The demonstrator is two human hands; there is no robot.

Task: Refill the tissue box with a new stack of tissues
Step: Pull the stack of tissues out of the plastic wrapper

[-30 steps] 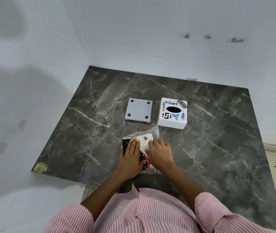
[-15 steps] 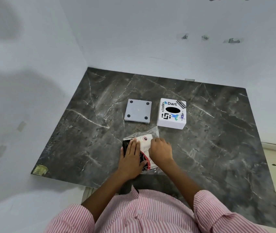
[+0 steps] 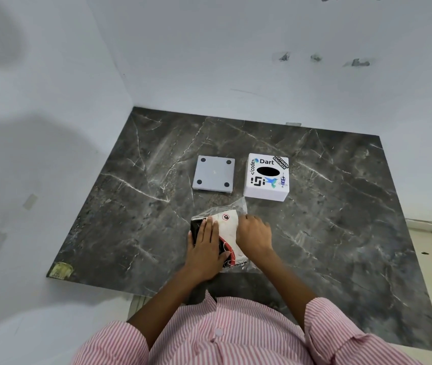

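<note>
A white tissue box (image 3: 266, 177) with stickers and a black oval slot stands on the dark marble table (image 3: 341, 206). Its grey base plate (image 3: 214, 174) with four black feet lies separately to its left. In front of them lies a tissue pack (image 3: 227, 227) in clear plastic wrap with red, black and white print. My left hand (image 3: 205, 246) lies flat on the pack's left side, fingers extended. My right hand (image 3: 254, 234) has its fingers curled on the pack's right edge, gripping the wrap.
White walls close in behind and to the left of the table. The table's front edge runs just below my hands. A yellowish sticker (image 3: 60, 269) marks the front left corner. Pale floor shows at the far right.
My right hand has curled tighter and shifted slightly on the pack's right edge. The left hand stays flat on the pack. Box and base plate have not moved.
</note>
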